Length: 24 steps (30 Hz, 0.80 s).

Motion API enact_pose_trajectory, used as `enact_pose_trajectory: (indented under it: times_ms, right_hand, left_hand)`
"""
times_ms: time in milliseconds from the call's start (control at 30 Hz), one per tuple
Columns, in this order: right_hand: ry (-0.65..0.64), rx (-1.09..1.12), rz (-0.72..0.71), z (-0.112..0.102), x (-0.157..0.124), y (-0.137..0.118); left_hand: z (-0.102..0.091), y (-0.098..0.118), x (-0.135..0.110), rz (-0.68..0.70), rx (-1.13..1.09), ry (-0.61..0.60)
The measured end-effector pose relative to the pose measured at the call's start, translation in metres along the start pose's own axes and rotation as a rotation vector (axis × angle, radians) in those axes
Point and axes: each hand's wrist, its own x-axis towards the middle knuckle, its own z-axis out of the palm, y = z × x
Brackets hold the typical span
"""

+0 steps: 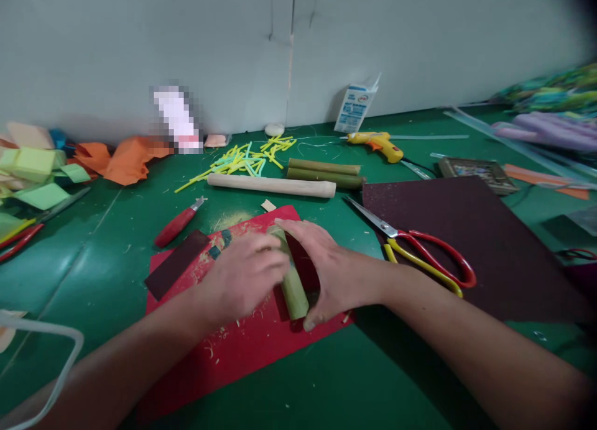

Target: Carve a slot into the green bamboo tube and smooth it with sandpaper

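Note:
A short green bamboo piece [295,290] lies lengthwise on a red sheet [242,361] strewn with pale shavings. My right hand [338,265] spans it from the right, thumb at the near end and fingertips at the far end, bracing it between them. Blurred by motion, my left hand [247,271] is over the bamboo's left side with fingers bent; whether it holds anything cannot be made out. Left of that hand rests a dark brown strip [177,265], perhaps sandpaper. A red-handled cutter [180,224] lies just beyond the strip.
Red-and-yellow-handled scissors [420,247] lie partly on a dark brown sheet [466,237] at right. Behind are a pale stick [270,185], green bamboo lengths [326,174], cut yellow straws [237,160], a yellow glue gun [377,145] and a carton [357,107]. Orange paper [135,160] sits far left.

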Motion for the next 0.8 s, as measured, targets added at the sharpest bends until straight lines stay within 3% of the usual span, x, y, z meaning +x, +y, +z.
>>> enact_pose_trajectory:
  times_ms: [100, 267, 400, 567, 700, 800]
  right_hand:
    - [0.017, 0.008, -0.002, 0.001, 0.000, 0.000]
    - [0.027, 0.031, -0.003, 0.000, 0.001, -0.004]
    - [0.024, 0.012, -0.025, 0.002, 0.002, -0.002]
    - [0.036, 0.013, -0.021, 0.003, 0.003, -0.001]
    - [0.033, 0.038, -0.050, 0.002, 0.004, -0.002]
    - [0.040, 0.053, -0.041, 0.000, 0.005, -0.005]
  left_hand:
    - [-0.001, 0.005, 0.000, 0.112, -0.078, -0.076]
    - [-0.001, -0.003, -0.001, -0.007, 0.052, -0.001]
    - [0.000, 0.001, -0.005, 0.059, -0.085, -0.102]
    - [0.001, -0.005, -0.005, -0.015, 0.004, -0.026]
    - [0.002, -0.003, -0.005, 0.055, -0.116, -0.092]
    - [0.001, -0.007, -0.003, 0.019, -0.056, -0.054]
